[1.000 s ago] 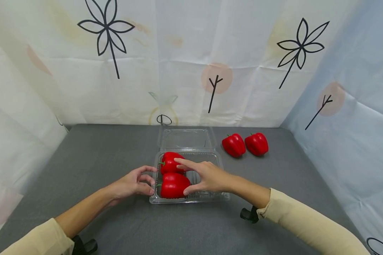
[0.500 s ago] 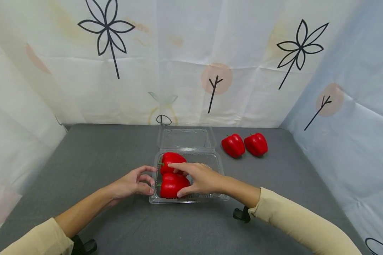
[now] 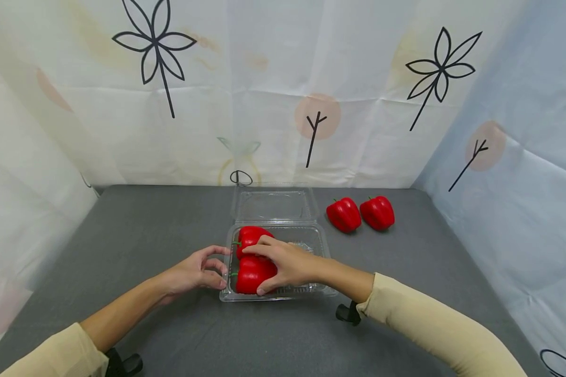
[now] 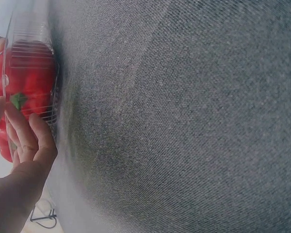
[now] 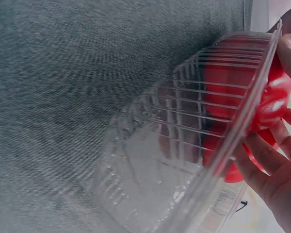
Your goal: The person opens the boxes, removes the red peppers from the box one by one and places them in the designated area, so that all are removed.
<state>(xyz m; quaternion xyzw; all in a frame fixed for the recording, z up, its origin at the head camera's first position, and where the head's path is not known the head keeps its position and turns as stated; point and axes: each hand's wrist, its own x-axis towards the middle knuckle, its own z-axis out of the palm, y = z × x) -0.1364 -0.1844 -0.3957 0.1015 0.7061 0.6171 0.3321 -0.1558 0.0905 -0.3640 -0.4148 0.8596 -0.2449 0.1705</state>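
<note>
A clear plastic clamshell box (image 3: pixel 318 246) stands open mid-table, its lid (image 3: pixel 273 205) lying flat behind it. Two red peppers lie in its left half, one far (image 3: pixel 249 235) and one near (image 3: pixel 245 276). My right hand (image 3: pixel 264 268) lies over the near pepper, with fingers on its top and thumb curled round its front. The right wrist view shows that pepper (image 5: pixel 233 82) through the box wall (image 5: pixel 184 145), with fingers (image 5: pixel 266 160) on it. My left hand (image 3: pixel 221 267) rests against the box's left wall, and its fingertips (image 4: pixel 36 133) touch the wall (image 4: pixel 51 104) beside the pepper (image 4: pixel 26 82).
Two more red peppers (image 3: pixel 343 214) (image 3: pixel 377 212) lie loose on the grey table (image 3: pixel 146 235), right of the lid. White sheets printed with flowers close in the back and both sides. The right half of the box holds nothing.
My right hand has slid left and lower, from open fingers hovering over the peppers to a grasp round the near one. The left hand has stayed at the box wall.
</note>
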